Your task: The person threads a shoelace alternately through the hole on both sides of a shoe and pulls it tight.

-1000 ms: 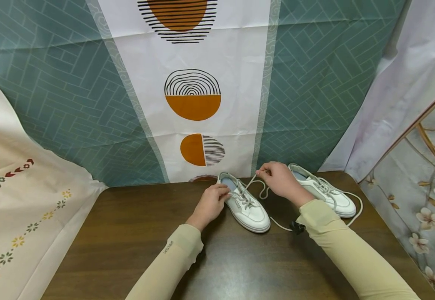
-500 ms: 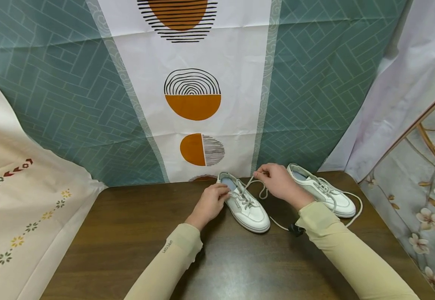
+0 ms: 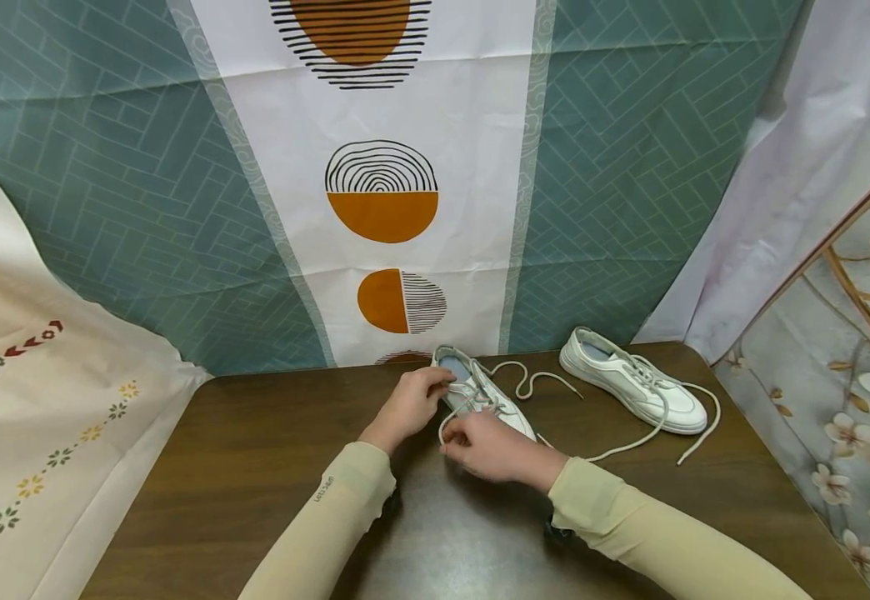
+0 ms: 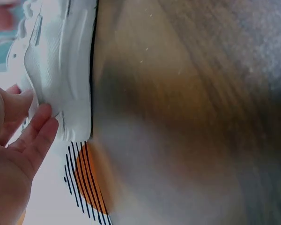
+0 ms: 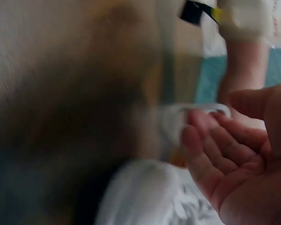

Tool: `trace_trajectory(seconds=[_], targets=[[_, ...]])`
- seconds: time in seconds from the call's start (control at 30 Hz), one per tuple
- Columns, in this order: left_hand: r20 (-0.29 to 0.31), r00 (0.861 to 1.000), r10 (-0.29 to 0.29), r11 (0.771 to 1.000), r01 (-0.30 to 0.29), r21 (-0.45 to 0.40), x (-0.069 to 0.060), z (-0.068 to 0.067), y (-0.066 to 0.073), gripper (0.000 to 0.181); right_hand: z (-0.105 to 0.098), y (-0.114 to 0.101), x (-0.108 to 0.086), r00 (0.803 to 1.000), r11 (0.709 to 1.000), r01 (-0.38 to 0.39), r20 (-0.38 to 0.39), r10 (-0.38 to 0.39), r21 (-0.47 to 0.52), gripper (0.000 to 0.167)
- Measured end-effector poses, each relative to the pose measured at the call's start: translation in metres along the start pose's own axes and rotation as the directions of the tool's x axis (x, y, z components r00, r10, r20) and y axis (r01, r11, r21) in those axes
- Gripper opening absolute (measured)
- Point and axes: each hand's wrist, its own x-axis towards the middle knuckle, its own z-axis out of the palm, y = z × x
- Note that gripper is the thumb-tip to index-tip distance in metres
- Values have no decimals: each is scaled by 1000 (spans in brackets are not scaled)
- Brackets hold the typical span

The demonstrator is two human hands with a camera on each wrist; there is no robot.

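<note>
A white lace-up sneaker (image 3: 512, 412) sits at the table's back edge, toe toward me. My left hand (image 3: 407, 406) pinches its collar, thumb and fingers on either side of the edge, as the left wrist view shows against the sneaker's side (image 4: 75, 70). My right hand (image 3: 491, 447) is over the near side of the sneaker, fingertips beside a pale shoelace (image 3: 444, 423) that loops out on the left. In the right wrist view the fingers (image 5: 210, 154) are loosely bent and the thumb stands apart; blur hides any contact. Another lace (image 3: 531, 383) lies loose on the right.
A second white sneaker (image 3: 626, 387) stands to the right, its long untied laces (image 3: 630, 448) trailing over the brown wooden table (image 3: 277, 483). Patterned cloth (image 3: 420, 108) hangs along the table's back edge. A flowered curtain (image 3: 855, 442) is at the right.
My right hand has let go of the right lace, which now lies on the table. It has crossed left and toward me over the sneaker. The left hand stays at the collar.
</note>
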Motion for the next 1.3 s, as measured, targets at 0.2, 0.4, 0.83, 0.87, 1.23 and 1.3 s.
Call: trace_trajectory(seconds=[0.2,0.4,0.83,0.87,1.23,1.3], targets=[[14,1000,5,1000,-5,-13,0,-1,-2,26,-10,5,-1,1000,1000,25,15,-24,-19,17],[2,1000,-9,1000,9,-3,3,-1,-3,28,-67,55,5,930,964,-207,-339,142,-165,16],[-31,999,-38,997,40,60,6,1,6,22,-68,137,-9,895,784,-434,-307,322,-444,15],[-38,998,-46,997,48,60,7,0,9,22,-68,139,-9,891,778,-443,-314,327,-446,13],[-83,994,-65,997,67,26,15,2,36,18,-75,125,-5,878,899,-425,-288,382,-104,14],[-96,995,-41,998,45,41,18,3,40,15,-79,115,-2,869,911,-390,-273,413,137,18]])
